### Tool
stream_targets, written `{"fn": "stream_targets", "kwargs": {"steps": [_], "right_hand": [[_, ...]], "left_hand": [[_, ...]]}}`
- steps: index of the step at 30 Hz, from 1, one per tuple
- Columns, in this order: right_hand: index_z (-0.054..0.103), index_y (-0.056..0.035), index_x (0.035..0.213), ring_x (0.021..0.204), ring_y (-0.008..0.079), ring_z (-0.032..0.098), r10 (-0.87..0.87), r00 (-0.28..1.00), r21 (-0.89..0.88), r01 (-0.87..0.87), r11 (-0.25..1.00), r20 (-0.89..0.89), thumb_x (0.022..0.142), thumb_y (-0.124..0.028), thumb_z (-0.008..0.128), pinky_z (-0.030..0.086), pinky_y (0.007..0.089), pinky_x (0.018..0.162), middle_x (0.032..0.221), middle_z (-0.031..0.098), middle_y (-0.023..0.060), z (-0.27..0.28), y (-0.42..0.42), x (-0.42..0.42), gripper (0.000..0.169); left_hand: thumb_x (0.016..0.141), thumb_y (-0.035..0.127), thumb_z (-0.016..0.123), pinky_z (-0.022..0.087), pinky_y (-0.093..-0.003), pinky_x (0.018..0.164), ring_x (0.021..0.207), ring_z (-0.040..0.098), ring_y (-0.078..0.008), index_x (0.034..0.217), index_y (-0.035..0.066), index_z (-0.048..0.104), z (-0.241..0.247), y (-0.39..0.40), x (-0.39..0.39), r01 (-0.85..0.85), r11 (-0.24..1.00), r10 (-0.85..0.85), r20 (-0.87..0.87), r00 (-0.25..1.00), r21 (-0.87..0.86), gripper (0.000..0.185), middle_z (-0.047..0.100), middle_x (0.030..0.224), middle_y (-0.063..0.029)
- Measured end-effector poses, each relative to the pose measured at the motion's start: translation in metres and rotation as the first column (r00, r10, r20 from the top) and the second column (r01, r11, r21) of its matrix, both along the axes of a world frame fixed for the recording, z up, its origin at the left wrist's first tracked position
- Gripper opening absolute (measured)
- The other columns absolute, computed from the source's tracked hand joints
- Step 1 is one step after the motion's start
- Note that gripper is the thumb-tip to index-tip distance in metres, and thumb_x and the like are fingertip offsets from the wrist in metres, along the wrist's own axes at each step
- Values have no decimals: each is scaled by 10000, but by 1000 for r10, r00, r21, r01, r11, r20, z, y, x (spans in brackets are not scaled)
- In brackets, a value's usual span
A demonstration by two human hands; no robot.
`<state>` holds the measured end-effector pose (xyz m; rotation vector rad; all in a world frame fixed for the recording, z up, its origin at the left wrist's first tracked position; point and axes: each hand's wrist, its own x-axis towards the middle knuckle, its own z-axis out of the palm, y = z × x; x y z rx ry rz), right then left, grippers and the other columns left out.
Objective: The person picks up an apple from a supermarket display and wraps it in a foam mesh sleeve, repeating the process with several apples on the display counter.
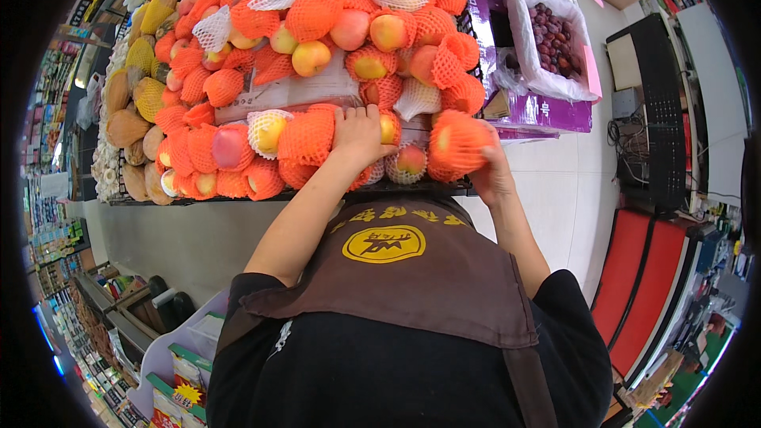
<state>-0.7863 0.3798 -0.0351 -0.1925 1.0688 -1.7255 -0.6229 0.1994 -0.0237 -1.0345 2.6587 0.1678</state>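
Apples in orange and white foam nets fill a black display crate (380,193) before me. My right hand (493,160) is closed around the side of an apple in an orange foam net (458,142), at the crate's front right corner. My left hand (359,134) rests on the front row, its fingers over an orange-netted apple (308,138); a yellow-red apple (387,128) lies at its right. Whether the left hand grips anything is unclear. Behind the front row, a cardboard surface (291,92) shows between the apples. A white-netted apple (410,160) lies between the hands.
Mangoes or melons in yellow nets (140,53) and tan squashes (128,128) lie at the left. A lined box of plums (556,41) stands on a purple carton (559,113) at the right. A red-fronted counter (648,273) stands farther right.
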Motion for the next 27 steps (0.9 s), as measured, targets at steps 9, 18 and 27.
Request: {"fn": "stream_targets", "kwargs": {"steps": [9,18,27], "right_hand": [[325,-82,1384,1183,353,501,109,911,-315,23,949,397,658,-426,749,431,494,995,1334,457,151,-17,36,-11,908],[272,-67,1419,1265,258,436,176,961,-321,-102,941,213,605,-237,819,360,419,1063,1368,434,106,2,41,-7,995],[343,-92,1376,1160,281,522,38,961,-73,-19,997,274,755,-421,691,469,407,940,1320,482,112,5,30,2,785]], "left_hand": [[624,396,800,305,-439,1046,1070,571,-289,1085,16,552,17,-21,0,280,957,-289,157,944,80,646,647,1033,-152],[626,348,814,335,-428,1039,995,606,-278,1044,15,510,-2,-17,7,232,973,-232,42,972,-1,615,646,970,-147],[622,422,799,302,-506,1032,990,610,-271,1036,39,531,12,-18,-2,165,986,-167,127,978,24,625,654,992,-122]]}}
